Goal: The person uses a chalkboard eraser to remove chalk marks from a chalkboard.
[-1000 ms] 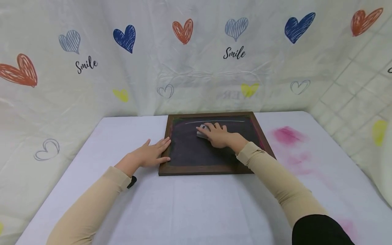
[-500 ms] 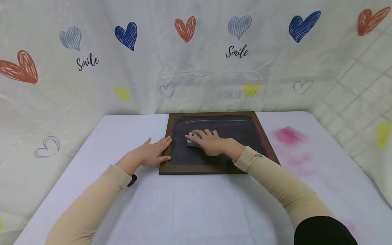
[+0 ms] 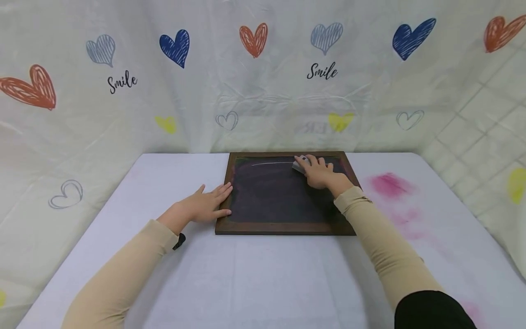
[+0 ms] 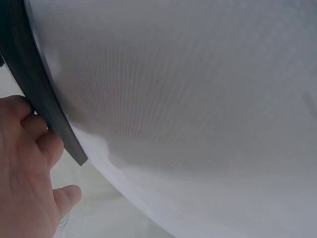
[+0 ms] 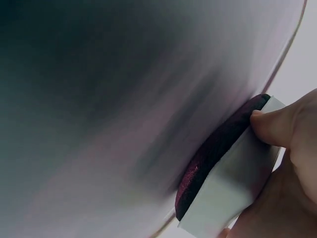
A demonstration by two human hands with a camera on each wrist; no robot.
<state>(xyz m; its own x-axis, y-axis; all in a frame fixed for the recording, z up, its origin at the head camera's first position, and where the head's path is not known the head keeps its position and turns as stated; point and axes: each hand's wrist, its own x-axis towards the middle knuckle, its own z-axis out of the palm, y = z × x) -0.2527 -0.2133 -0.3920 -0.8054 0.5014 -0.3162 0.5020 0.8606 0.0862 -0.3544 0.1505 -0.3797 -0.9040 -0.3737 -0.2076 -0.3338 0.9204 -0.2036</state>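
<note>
A blackboard (image 3: 267, 196) in a brown wooden frame lies on the table. A thin white chalk line (image 3: 271, 163) runs across its upper part, partly hidden by the right hand. My right hand (image 3: 320, 173) grips a board eraser (image 3: 301, 164) at the board's upper right. In the right wrist view the eraser (image 5: 228, 183) shows a pale body and dark felt with reddish chalk dust, felt against the board; the thumb presses along its side. My left hand (image 3: 205, 204) rests on the frame's left side, fingers extended; the left wrist view shows its fingertips at the frame edge (image 4: 42, 94).
The table (image 3: 279, 278) has a white cover with pink smudges (image 3: 392, 185) to the right of the board. A white cloth (image 3: 197, 91) printed with hearts and "Smile" hangs behind and at both sides.
The right hand slid the eraser toward the board's lower left, then up and right to the chalk line. The left hand stayed on the frame. The head view shifted slightly.
</note>
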